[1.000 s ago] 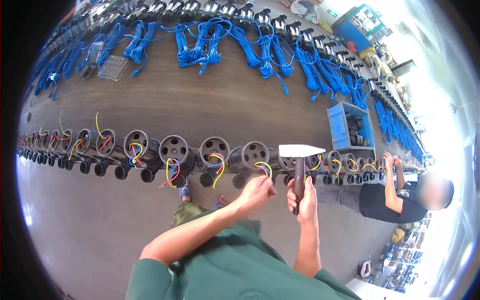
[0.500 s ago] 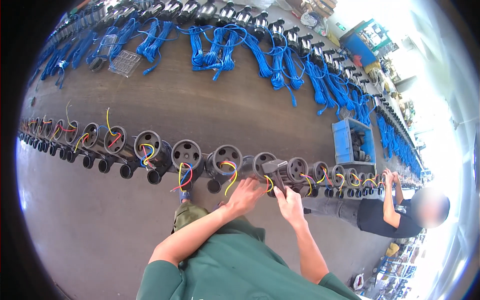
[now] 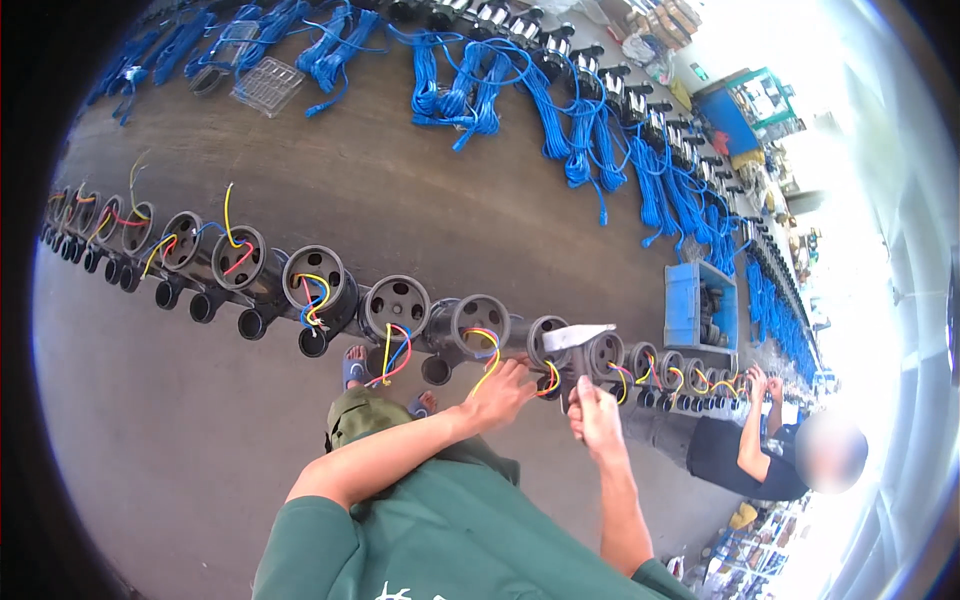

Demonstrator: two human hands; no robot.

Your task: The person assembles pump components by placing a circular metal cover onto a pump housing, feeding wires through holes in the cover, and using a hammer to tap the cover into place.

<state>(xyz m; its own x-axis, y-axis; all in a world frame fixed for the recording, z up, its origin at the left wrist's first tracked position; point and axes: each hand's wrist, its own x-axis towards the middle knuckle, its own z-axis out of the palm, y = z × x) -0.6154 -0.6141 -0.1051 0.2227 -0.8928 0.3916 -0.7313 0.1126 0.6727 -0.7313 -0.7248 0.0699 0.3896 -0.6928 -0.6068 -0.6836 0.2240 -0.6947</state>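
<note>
A hammer with a pale metal head and dark handle is gripped in my right hand, its head raised in front of the row of black housings. My left hand is closed, its fingertips against the underside of a round black housing; what they pinch is hidden. Red and yellow wires hang from that housing beside my left fingertips. To the left, a larger black housing has yellow and red wires coming out of its open round end.
Black housings with coloured wires line the near table edge. Across the brown tabletop lie bundled blue cables and a clear plastic tray. A blue crate holds black parts. At right, a co-worker reaches toward the same row.
The hammer has turned and lifted, its head now higher and lying more sideways. My left hand stays by the same housing. The whole view has shifted slightly.
</note>
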